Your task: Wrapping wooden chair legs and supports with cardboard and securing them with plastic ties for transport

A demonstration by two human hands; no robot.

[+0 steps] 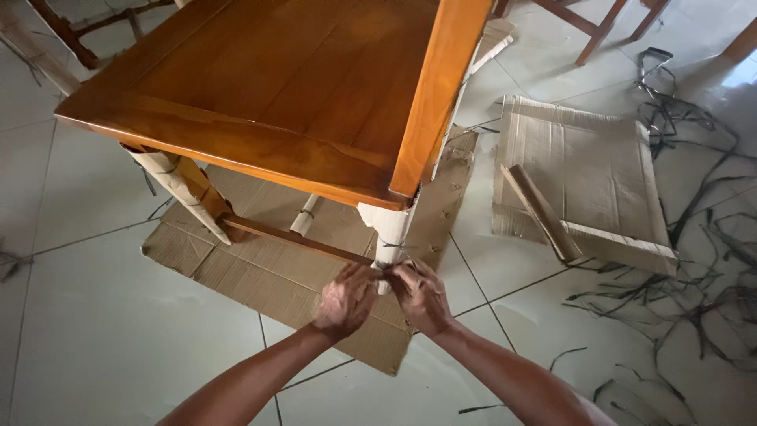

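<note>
— Glossy pale floor tiles (95, 331), flattened cardboard (260, 276) under a varnished wooden table (276, 87).

— And the hands?

— Left hand (345, 301) and right hand (420, 296) meet low on the white-wrapped table leg (388, 229), fingers pinched on its wrapping. Dark strapping scraps (694, 292) litter the right.

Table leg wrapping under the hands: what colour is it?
White wrapping around the leg, beneath both hands, left hand and right hand; head view.
</note>
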